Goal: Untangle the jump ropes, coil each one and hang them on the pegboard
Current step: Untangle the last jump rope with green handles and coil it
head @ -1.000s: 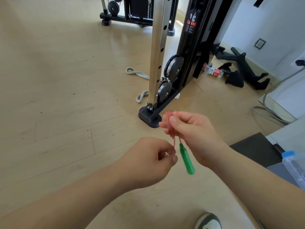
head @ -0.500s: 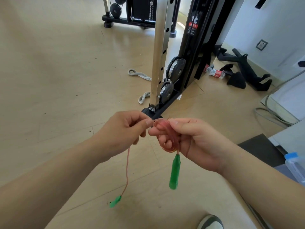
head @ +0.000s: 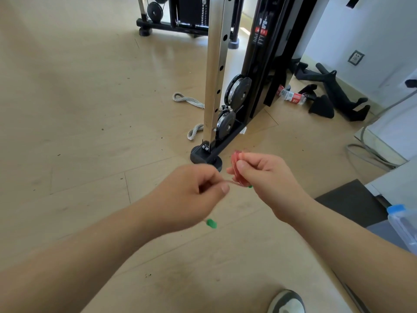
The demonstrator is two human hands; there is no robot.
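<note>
Head view: the right hand (head: 266, 179) pinches a small coil (head: 237, 167) of thin red jump rope between thumb and curled fingers. It holds the coil in the air above the wooden floor (head: 79, 132), near the foot of the cable machine (head: 204, 156). The left hand (head: 191, 195), fingers curled, pinches the free strand (head: 230, 182) that runs across to the coil. One green handle (head: 211, 223) shows below the left hand, blurred. A green sliver (head: 250, 186) under the right hand is probably the other handle.

Step, as judged: winding the last length onto the coil.

Risks:
- The loops are pinched at one side only, so a slack grip could let them spring open.
- The dangling handle may swing, catch the strand and re-knot it.

Pegboard not in view.
</note>
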